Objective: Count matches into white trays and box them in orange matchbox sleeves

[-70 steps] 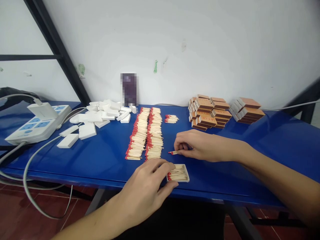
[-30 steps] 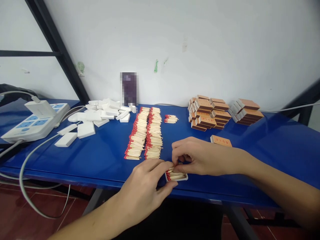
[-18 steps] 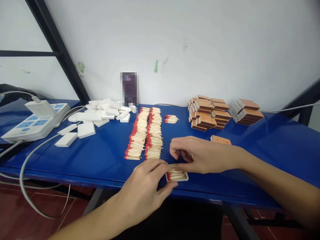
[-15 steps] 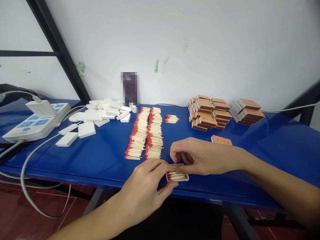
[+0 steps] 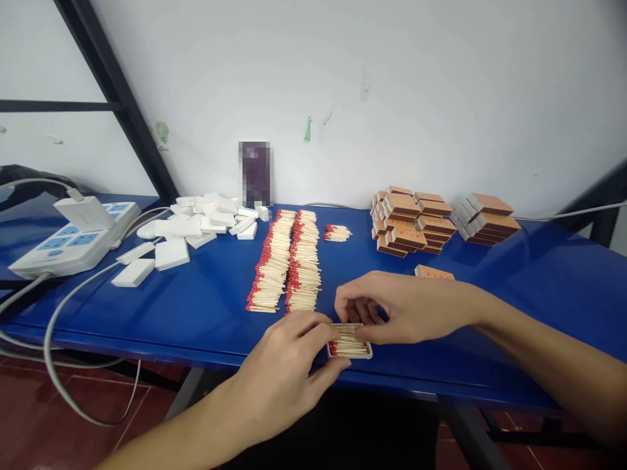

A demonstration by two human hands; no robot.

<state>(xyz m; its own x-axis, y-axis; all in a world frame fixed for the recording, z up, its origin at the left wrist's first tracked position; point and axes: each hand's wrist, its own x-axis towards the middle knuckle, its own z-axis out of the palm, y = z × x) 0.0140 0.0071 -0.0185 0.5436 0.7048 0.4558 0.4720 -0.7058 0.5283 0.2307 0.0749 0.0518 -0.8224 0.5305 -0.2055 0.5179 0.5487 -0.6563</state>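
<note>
A small white matchbox tray full of red-tipped matches lies near the front edge of the blue table. My left hand grips the tray's left end with thumb and fingers. My right hand rests over the tray's far side, fingers curled down on the matches and thumb along the tray's right end. Two long rows of matches lie just beyond the hands. A single orange matchbox sleeve lies behind my right wrist.
A small bundle of matches lies past the rows. Orange sleeves are stacked at the back right and further right. White trays are heaped at the back left, beside a power strip with cables.
My right hand brought a match from the table to the tray, then settled its fingers on the matches. My left hand has stayed on the tray.
</note>
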